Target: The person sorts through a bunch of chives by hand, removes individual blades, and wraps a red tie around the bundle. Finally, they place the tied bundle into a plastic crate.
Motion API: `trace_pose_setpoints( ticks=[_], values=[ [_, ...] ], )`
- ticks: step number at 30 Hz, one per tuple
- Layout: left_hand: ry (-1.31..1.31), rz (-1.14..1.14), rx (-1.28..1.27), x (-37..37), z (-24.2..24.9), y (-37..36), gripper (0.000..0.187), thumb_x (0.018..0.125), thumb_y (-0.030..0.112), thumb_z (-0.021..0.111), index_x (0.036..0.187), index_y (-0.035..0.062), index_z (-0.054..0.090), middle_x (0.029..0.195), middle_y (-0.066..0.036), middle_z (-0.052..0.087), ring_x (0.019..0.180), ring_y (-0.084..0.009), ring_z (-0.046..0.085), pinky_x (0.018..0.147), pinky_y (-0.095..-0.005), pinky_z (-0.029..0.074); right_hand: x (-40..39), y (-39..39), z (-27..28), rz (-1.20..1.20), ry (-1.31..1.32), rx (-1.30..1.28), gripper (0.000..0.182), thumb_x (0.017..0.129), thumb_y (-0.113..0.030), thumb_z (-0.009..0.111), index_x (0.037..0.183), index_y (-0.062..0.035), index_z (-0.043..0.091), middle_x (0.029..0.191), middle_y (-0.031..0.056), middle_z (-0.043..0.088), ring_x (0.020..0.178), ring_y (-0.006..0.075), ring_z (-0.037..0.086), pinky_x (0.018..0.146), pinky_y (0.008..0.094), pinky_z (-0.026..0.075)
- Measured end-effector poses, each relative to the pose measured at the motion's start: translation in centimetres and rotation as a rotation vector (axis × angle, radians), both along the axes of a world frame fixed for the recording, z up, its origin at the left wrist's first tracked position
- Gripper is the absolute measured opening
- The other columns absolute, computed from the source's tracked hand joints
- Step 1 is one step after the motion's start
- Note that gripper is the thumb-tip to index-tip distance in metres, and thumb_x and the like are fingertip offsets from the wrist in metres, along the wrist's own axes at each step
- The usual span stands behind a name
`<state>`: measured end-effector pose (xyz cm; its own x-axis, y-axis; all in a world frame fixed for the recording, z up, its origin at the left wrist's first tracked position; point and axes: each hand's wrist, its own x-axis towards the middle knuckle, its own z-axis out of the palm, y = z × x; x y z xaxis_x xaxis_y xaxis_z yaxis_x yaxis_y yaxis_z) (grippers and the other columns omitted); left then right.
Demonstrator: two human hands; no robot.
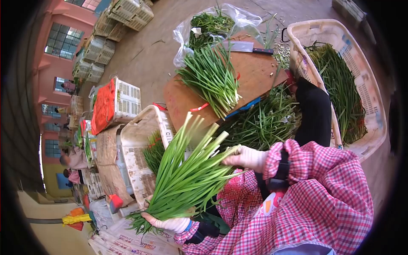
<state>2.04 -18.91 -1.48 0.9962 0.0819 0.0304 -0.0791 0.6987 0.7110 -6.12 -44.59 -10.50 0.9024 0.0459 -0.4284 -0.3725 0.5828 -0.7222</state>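
2 hands (247,158) (166,222), curled partly closed, hold 1 leafy green bundle (187,174).

A pink wall (73,19) is being broken up by paned windows (63,40), while the greyish-brown floor (146,55) is being softly lit and lined by stacked pale crates (97,52).

dark letters "CLL" were on the wall of the pale plastic crate (132,162), reddish print was on the white sack (127,238), too small and blurred for sure reading
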Motion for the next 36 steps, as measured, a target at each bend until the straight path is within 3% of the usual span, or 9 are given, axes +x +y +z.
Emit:
trace_pose_setpoints(
  ticks=[5, 11, 17, 21, 25, 27, 29, 31, 36],
  values=[
    [-0.205, -0.131, -0.019, -0.5, 1.4, -2.0, 0.026, 0.09, 0.033, 0.054, 0.098, 0.0092, 0.062, 0.093, -0.001, 0.062, 0.096, -0.0179, 0.058, 0.097, -0.0438, 0.042, 0.5, 0.9, -0.7, -0.197, 0.077, 0.342, 0.027, 0.081, -0.017, 0.069, 0.104, -0.0028, 0.065, 0.094, 0.0063, 0.068, 0.084, 0.0167, 0.064, 0.079, 0.0318, 0.05],
    [0.127, -0.068, 0.166, 1.0, 1.4, 1.8, 0.028, 0.089, 0.035, 0.055, 0.099, 0.0097, 0.062, 0.095, -0.003, 0.063, 0.094, -0.0231, 0.059, 0.09, -0.0469, 0.047, -1.1, 1.3, -3.5, -0.161, -0.031, 0.32, 0.025, 0.079, -0.018, 0.069, 0.098, -0.0015, 0.067, 0.088, 0.0052, 0.068, 0.079, 0.0145, 0.062, 0.078, 0.029, 0.047],
    [0.022, -0.119, 0.228, 2.7, 0.1, 4.6, 0.029, 0.087, 0.033, 0.058, 0.102, 0.0088, 0.063, 0.097, -0.009, 0.063, 0.093, -0.0235, 0.059, 0.083, -0.0441, 0.049, -4.3, -3.9, -1.9, 0.437, -0.448, 0.174, 0.019, 0.082, -0.015, 0.067, 0.093, 0.0013, 0.065, 0.09, 0.0061, 0.064, 0.09, 0.0159, 0.055, 0.088, 0.0325, 0.041],
    [0.103, -0.037, 0.181, 3.5, -1.2, 6.5, 0.03, 0.086, 0.035, 0.059, 0.098, 0.0078, 0.065, 0.098, -0.008, 0.064, 0.094, -0.0224, 0.059, 0.083, -0.0405, 0.048, -5.5, -7.8, -3.0, 0.737, -0.523, 0.134, 0.024, 0.085, -0.016, 0.065, 0.096, 0.0054, 0.063, 0.119, 0.0223, 0.055, 0.117, 0.0287, 0.047, 0.099, 0.0399, 0.035],
    [0.146, 0.222, 0.234, 4.0, -2.5, 8.2, 0.045, 0.087, 0.04, 0.055, 0.113, 0.0031, 0.059, 0.114, -0.013, 0.06, 0.1, -0.0274, 0.057, 0.09, -0.0424, 0.043, -8.5, -13.3, -3.6, 0.929, -0.166, -0.63, 0.03, 0.08, -0.019, 0.067, 0.104, -0.0015, 0.063, 0.117, 0.0158, 0.058, 0.111, 0.0342, 0.051, 0.096, 0.0454, 0.037],
    [0.168, 0.241, 0.287, 3.6, -1.8, 7.7, 0.047, 0.087, 0.041, 0.054, 0.115, 0.0024, 0.058, 0.119, -0.014, 0.058, 0.103, -0.0281, 0.055, 0.092, -0.0428, 0.042, -8.3, -12.7, 1.7, 1.33, -0.017, -1.746, 0.041, 0.075, -0.019, 0.066, 0.114, -0.0087, 0.06, 0.111, 0.0112, 0.061, 0.103, 0.0271, 0.057, 0.087, 0.0364, 0.045],
    [0.199, 0.298, 0.267, 3.3, -1.5, 7.1, 0.049, 0.088, 0.04, 0.053, 0.118, 0.002, 0.056, 0.123, -0.014, 0.055, 0.105, -0.0282, 0.054, 0.093, -0.0429, 0.041, -8.2, -12.4, -0.6, 1.093, -0.171, -1.872, 0.047, 0.073, -0.019, 0.064, 0.119, -0.0098, 0.057, 0.112, 0.0114, 0.059, 0.105, 0.0277, 0.055, 0.088, 0.0362, 0.045],
    [0.209, 0.25, 0.281, 2.9, -1.9, 7.0, 0.049, 0.086, 0.042, 0.054, 0.113, 0.0014, 0.058, 0.117, -0.015, 0.058, 0.102, -0.0284, 0.055, 0.091, -0.0445, 0.044, -6.8, -11.1, -1.6, 0.339, -0.503, -1.224, 0.045, 0.075, -0.02, 0.063, 0.117, -0.0085, 0.057, 0.111, 0.014, 0.058, 0.107, 0.0298, 0.054, 0.091, 0.0385, 0.044],
    [0.21, 0.171, 0.352, 1.8, -2.0, 6.3, 0.048, 0.088, 0.043, 0.052, 0.114, 0.0027, 0.058, 0.118, -0.015, 0.057, 0.106, -0.0288, 0.054, 0.092, -0.0451, 0.043, -0.7, -6.7, -2.0, -0.014, -0.552, -0.977, 0.047, 0.078, -0.025, 0.065, 0.12, -0.0049, 0.054, 0.111, 0.0163, 0.06, 0.105, 0.0301, 0.057, 0.093, 0.0379, 0.044]
  ],
)
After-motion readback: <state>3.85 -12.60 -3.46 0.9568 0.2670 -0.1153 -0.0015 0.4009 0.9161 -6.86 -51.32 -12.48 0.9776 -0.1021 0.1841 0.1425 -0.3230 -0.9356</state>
